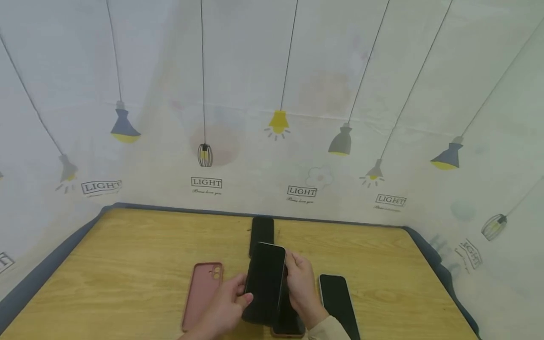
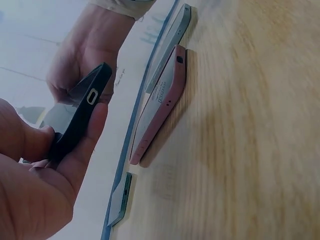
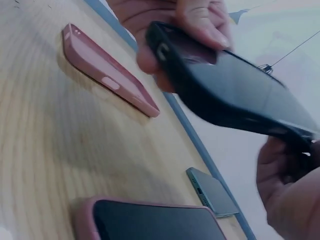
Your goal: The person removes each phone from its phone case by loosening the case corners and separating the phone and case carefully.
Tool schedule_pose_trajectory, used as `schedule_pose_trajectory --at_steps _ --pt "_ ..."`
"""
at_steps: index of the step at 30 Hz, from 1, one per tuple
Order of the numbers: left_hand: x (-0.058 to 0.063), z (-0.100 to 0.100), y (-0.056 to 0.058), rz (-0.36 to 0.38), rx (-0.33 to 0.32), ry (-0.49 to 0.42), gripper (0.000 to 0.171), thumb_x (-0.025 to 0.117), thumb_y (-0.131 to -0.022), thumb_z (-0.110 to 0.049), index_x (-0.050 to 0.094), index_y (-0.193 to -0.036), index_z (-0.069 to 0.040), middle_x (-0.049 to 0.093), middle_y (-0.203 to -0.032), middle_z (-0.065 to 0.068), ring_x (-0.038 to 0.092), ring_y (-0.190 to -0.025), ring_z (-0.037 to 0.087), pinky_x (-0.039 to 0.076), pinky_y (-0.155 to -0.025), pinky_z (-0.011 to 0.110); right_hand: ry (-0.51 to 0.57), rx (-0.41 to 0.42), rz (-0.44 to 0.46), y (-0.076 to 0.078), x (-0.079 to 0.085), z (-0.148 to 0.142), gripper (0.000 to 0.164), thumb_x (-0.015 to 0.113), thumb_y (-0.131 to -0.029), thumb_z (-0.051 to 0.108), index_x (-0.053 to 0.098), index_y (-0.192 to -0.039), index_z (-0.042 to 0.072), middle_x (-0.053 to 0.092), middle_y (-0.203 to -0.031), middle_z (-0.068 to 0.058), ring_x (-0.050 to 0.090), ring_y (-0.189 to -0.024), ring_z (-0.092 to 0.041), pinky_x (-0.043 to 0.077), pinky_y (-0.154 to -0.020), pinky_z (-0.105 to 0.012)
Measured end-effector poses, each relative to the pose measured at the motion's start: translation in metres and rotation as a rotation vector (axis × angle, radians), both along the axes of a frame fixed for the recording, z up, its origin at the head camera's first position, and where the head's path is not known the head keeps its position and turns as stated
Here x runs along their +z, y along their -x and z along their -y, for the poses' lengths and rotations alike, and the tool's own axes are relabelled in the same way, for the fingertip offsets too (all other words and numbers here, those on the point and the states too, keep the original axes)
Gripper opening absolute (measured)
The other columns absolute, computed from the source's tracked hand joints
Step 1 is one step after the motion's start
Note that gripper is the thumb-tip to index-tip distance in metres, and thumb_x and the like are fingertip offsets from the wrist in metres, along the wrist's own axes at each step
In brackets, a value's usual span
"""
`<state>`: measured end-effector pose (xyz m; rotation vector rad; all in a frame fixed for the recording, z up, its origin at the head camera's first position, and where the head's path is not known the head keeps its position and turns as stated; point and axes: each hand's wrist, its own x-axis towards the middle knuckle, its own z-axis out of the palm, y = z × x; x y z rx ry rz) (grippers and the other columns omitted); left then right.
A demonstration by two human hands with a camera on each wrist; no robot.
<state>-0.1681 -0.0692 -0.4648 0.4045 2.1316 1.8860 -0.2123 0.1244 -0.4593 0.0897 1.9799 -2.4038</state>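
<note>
Both hands hold a phone in a dark case, raised above the table and tilted. My left hand pinches its near left corner, thumb on the front. My right hand grips the far right edge. In the right wrist view the dark case's side looks bowed; whether the phone sits fully inside cannot be told. Underneath lies a phone in a pink case, partly hidden by the held phone. An empty pink case lies beside my left hand, its inside facing up.
A light-edged phone lies to the right of my right hand. Another dark phone lies at the table's back edge, behind the held one. The wooden table meets a wall covering printed with hanging lamps.
</note>
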Motion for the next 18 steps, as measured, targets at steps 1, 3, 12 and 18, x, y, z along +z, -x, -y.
schedule_pose_trajectory --at_steps 1,3,12,18 --pt "0.000 0.001 0.000 -0.008 0.005 0.002 0.025 0.052 -0.102 0.007 0.057 -0.125 0.010 0.074 -0.111 0.023 0.073 -0.098 0.030 0.063 -0.080 0.039 0.000 0.007 -0.001 0.000 0.001 -0.001 0.038 0.044 -0.112 0.019 0.072 -0.090 0.004 0.070 -0.076 0.003 0.066 -0.067 -0.009 0.056 -0.065 -0.026" --pt "0.001 0.003 0.000 -0.021 0.016 0.016 0.023 0.052 -0.102 0.006 0.057 -0.124 0.010 0.074 -0.111 0.024 0.073 -0.097 0.030 0.063 -0.080 0.040 0.009 0.038 0.001 0.000 0.002 -0.002 0.037 0.045 -0.112 0.021 0.073 -0.096 0.004 0.071 -0.082 0.003 0.066 -0.072 -0.010 0.057 -0.069 -0.027" --pt "0.006 0.003 0.000 -0.008 0.045 0.049 0.027 0.054 -0.102 0.004 0.057 -0.128 0.010 0.073 -0.112 0.023 0.073 -0.099 0.029 0.062 -0.083 0.043 0.124 0.174 0.077 -0.003 0.000 -0.007 0.050 0.038 -0.111 0.048 0.067 -0.113 0.008 0.068 -0.099 0.001 0.065 -0.090 -0.012 0.056 -0.083 -0.029" --pt "0.012 0.006 0.004 -0.026 0.094 0.087 0.029 0.054 -0.103 0.002 0.056 -0.130 0.011 0.073 -0.114 0.024 0.073 -0.101 0.030 0.060 -0.086 0.048 0.007 0.207 0.077 -0.007 0.002 -0.011 0.051 0.042 -0.111 0.045 0.067 -0.109 0.000 0.066 -0.093 -0.001 0.061 -0.082 -0.013 0.055 -0.074 -0.028"
